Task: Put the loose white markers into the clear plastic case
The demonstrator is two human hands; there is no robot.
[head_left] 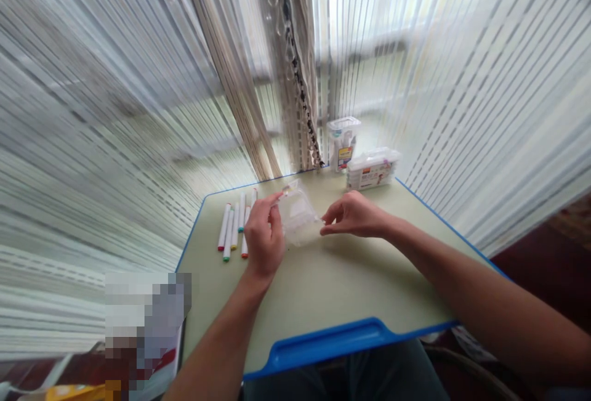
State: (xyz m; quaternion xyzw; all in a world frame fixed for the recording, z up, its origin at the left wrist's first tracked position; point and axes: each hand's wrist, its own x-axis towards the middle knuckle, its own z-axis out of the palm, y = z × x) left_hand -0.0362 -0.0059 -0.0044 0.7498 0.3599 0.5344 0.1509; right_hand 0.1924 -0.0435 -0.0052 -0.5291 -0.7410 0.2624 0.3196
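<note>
A clear plastic box (298, 213) is held tilted above the table. My left hand (265, 234) grips its left side, fingers wrapped round the edge. At the box's right corner my right hand (348, 215) is closed, thumb and fingertips pinched together at the edge; whether something small lies between them is hard to make out. Several white markers (225, 228) with coloured ends lie side by side on the table, left of my left hand, which partly hides some of them.
The pale green table (332, 290) has a blue rim and a blue front tray (330, 342). At its back stand a lidded clear container (344, 142) and a white labelled case (373, 170). String curtains (138, 81) hang around the table. A blurred-out patch (148, 321) is at lower left.
</note>
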